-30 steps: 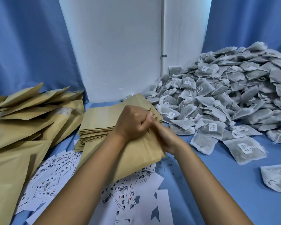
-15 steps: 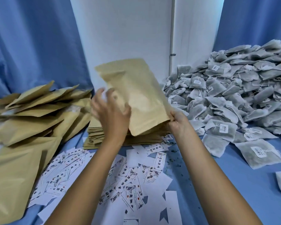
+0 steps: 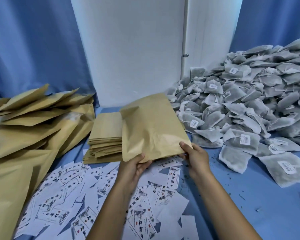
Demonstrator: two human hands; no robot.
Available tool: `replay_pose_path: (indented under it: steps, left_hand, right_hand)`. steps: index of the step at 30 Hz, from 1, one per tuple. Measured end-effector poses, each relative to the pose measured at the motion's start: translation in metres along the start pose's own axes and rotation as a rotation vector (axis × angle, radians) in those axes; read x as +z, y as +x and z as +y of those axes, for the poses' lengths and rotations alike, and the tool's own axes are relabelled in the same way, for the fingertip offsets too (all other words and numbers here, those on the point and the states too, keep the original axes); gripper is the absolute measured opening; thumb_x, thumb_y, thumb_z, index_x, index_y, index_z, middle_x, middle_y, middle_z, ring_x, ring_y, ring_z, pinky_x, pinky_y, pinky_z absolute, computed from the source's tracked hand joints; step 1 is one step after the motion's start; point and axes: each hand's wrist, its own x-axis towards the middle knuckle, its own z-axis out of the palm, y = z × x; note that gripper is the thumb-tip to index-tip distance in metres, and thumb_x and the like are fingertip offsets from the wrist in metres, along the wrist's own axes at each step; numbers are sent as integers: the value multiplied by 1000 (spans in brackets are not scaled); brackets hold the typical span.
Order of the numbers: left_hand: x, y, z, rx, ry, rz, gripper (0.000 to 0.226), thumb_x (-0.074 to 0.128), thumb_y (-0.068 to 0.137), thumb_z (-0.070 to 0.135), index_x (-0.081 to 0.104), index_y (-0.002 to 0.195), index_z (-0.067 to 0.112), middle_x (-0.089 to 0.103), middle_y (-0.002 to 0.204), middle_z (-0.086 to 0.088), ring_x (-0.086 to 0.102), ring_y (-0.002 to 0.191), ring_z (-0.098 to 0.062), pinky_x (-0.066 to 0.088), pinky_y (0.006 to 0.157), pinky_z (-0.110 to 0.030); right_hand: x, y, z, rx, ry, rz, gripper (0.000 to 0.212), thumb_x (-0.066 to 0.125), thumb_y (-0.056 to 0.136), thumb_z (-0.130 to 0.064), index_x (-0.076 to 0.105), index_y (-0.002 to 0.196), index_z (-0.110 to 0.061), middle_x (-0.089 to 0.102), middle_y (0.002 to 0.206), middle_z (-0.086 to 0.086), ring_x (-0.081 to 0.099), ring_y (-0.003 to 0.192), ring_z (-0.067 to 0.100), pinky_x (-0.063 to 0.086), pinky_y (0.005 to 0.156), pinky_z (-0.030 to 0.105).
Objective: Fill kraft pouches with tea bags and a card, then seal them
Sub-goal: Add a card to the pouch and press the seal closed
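Blue table surface (image 3: 249,213), backed by blue curtains (image 3: 33,49) and a white wall panel (image 3: 132,49).

Far right: large heap of grey tea bags (image 3: 249,101), many with small white tags, spilling toward the near edge; loose specks on the blue beside them.

Left: sprawling pile of filled kraft pouches (image 3: 24,127), overlapping at odd angles, reaching to the near left corner.

Near centre: scatter of printed white cards (image 3: 68,196), face up and face down, overlapping, spread from under the forearms out to the left pile.

Behind the cards: neat stack of flat empty pouches (image 3: 106,134), long axis running away from the person.

Held pouch (image 3: 152,129): lifted above the cards, just right of the flat stack and partly overlapping it in view. Long axis runs near to far, far end tilted up and leaning slightly left. The far end looks slightly parted at its left corner. Whether it touches the stack cannot be told.

Left hand (image 3: 137,168): fingers curled under the pouch's near edge near its left corner, thumb on top, gripping it.

Right hand (image 3: 196,156): pinches the near right corner, thumb on the upper face, fingers beneath.
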Motion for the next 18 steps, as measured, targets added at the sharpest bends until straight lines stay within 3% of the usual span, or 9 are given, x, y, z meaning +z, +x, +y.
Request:
replay_pose_path:
  steps: [3,10,15,18]
  left_hand:
    - [0,1,-3,6,-10,12,37,65,80,-2,56,116,-8,67,110,-22,70,84,-25,57,58,-24]
    - [-2,-2,-15,68,-34,19,19,64,80,-7,60,98,0,74,84,-13,72,73,-24,58,57,-26]
    - [-1,-4,-18,86,-11,8,19,63,82,-9,59,97,2,74,79,-9,72,71,-23,57,56,-26]
    - [0,-3,-20,91,-13,5,19,62,83,-9,59,98,2,74,78,-8,72,69,-22,57,56,-26]
  right_hand:
    - [0,0,2,-49,-76,53,8,70,83,-8,67,89,-3,63,71,5,53,43,5,43,42,13]
    - [-1,-4,15,-70,-206,-30,12,76,78,-18,67,76,-11,70,70,-1,64,56,8,50,53,18]
    - [1,-5,22,-99,-163,27,9,75,78,-14,68,74,-11,72,73,1,67,65,15,49,58,22]
    - [4,-6,24,-53,-147,-42,12,73,81,-13,65,72,-10,70,65,2,66,57,16,49,51,22]
